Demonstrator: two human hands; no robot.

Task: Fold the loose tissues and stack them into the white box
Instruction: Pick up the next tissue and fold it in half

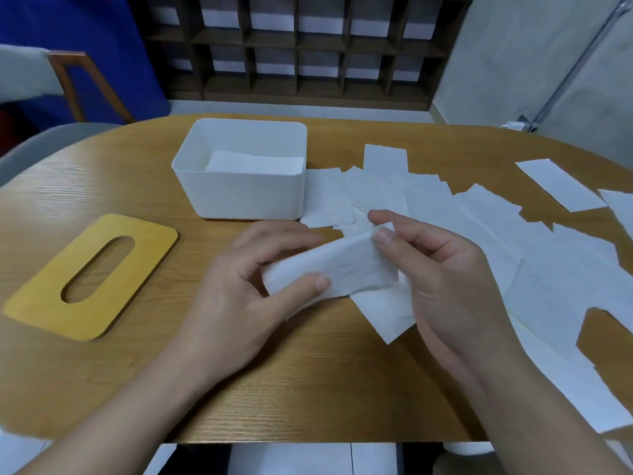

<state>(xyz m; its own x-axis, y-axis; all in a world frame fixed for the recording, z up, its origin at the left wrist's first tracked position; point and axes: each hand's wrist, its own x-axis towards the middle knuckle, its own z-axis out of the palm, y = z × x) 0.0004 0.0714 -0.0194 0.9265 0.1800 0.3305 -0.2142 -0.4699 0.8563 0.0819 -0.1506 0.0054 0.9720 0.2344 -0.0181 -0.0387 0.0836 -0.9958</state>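
Lid: a yellow wooden lid (90,275) with an oval slot is lying flat at the table's (308,389) left side.
White box: the white box (245,192) is standing open behind the hands, holding folded tissues (255,163).
Left hand: the left hand (239,303) is pinching the folded tissue (329,269) with thumb and curled fingers (270,234).
Right hand: the right hand (442,282) is pinching its other end.
Loose tissues: loose tissues (513,234) are lying spread across the right.
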